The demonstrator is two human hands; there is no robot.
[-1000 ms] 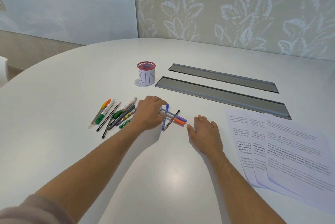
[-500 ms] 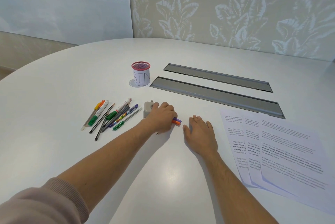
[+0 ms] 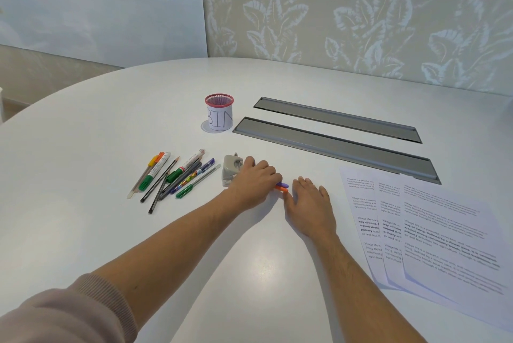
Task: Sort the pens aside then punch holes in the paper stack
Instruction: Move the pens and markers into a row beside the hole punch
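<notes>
A pile of several pens and markers [image 3: 177, 176] lies on the white table [image 3: 83, 134] at the left. A small grey hole punch [image 3: 231, 169] stands just right of the pile. My left hand [image 3: 254, 180] lies curled over a few more pens, touching the punch. Only those pens' purple and orange tips [image 3: 282, 187] stick out on the hand's right side. My right hand [image 3: 309, 205] rests flat on the table beside those tips, fingers apart and holding nothing. Three overlapping printed paper sheets [image 3: 433, 231] lie fanned out at the right.
A red mesh cup [image 3: 219, 112] with a paper label reading BIN stands behind the pens. Two long grey cable hatches [image 3: 333, 145] are set into the tabletop at the back right. A patterned wall stands behind the table.
My left hand slid right and closed over the few spread pens, gathering them under the palm. That uncovered the hole punch. The right hand stayed flat.
</notes>
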